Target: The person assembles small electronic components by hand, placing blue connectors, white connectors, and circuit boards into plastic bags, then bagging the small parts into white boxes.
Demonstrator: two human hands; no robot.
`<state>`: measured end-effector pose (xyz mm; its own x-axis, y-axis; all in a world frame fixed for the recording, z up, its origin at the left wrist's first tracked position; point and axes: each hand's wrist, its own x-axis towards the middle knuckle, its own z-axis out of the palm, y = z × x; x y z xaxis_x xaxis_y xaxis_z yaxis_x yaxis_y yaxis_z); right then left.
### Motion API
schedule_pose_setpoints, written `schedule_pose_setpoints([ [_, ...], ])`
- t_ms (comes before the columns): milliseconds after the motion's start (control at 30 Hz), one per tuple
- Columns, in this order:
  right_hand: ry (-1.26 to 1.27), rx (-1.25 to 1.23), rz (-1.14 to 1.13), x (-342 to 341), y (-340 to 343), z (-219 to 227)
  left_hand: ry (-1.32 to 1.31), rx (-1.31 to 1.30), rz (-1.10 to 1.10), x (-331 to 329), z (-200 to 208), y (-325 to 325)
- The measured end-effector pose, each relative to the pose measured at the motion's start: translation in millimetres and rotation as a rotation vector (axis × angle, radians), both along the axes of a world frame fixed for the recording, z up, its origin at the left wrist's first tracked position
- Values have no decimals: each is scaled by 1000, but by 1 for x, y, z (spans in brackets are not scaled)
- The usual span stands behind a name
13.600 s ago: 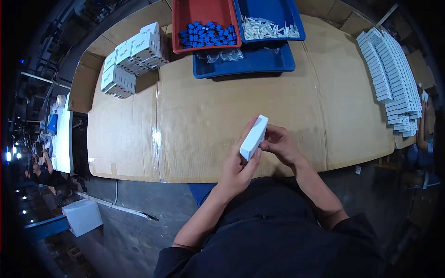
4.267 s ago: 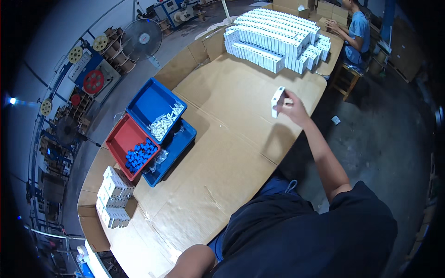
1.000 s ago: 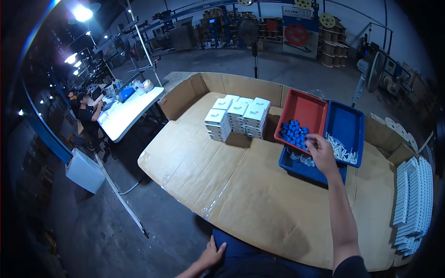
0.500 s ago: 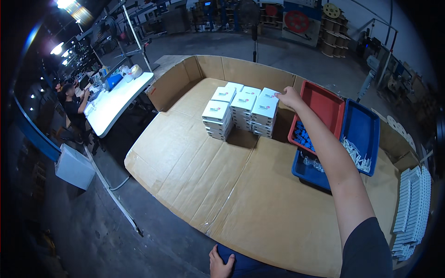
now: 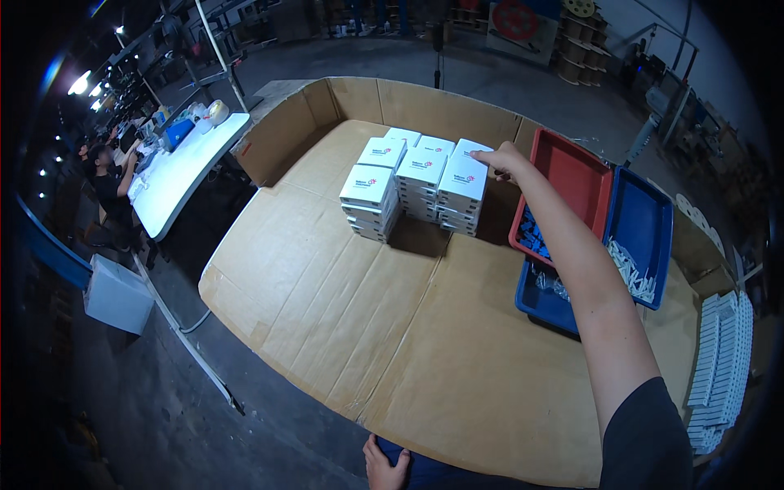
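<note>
Several white flat boxes stand in stacks on the cardboard-lined table, with small print on their lids. My right hand (image 5: 505,160) reaches across to the far right stack (image 5: 464,173). One outstretched finger or thumb touches its top box; the other fingers hang partly curled beside the stack, with nothing visible in them. To its left are a middle stack (image 5: 424,165) and a front left stack (image 5: 367,186), with further stacks behind. My left hand (image 5: 385,467) rests low by the table's near edge, against dark blue cloth, thumb apart from the fingers and holding nothing visible.
Right of the stacks lie a red tray (image 5: 572,171) with blue parts and a blue tray (image 5: 645,212) with white pieces. Another blue tray (image 5: 531,306) holds clear bits. White slotted strips (image 5: 719,367) line the right edge. A co-worker (image 5: 110,180) sits at a white table (image 5: 192,175).
My right hand has shifted slightly left, its outstretched digit now over the right stack's top box. The whole view has tilted a little. My left hand stays put, and the stacks look unchanged.
</note>
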<state>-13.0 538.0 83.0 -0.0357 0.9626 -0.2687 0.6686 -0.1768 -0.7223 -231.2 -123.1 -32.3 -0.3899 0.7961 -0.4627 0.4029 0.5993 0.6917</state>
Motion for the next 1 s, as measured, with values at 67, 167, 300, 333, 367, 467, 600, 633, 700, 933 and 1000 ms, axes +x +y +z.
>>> schedule_pose_setpoints([
  [67,-210,173,-66,-9,-7,7,-3,-10,7,-2,0,1],
  [167,-201,213,-81,-4,3,5,0,5,-6,-3,-2,0],
  [300,93,355,-164,7,19,0,-12,5,6,2,-3,2],
  [333,98,358,-167,8,16,4,-2,5,6,1,-4,2],
  [367,160,477,-173,11,12,10,3,10,1,1,-6,3],
  [467,232,716,-156,-1,-27,42,-25,23,8,2,-6,0],
  [600,417,1029,92,12,-115,94,4,22,-6,2,-10,-3],
  [633,506,1052,151,15,-147,110,23,18,-16,3,-11,-2],
  [700,505,1078,206,30,-198,133,37,14,-55,4,-15,0],
  [933,489,1235,290,79,-304,162,42,-60,-210,-2,-27,-2],
  [1000,468,1252,272,93,-324,161,30,-100,-236,-4,-19,-1],
])
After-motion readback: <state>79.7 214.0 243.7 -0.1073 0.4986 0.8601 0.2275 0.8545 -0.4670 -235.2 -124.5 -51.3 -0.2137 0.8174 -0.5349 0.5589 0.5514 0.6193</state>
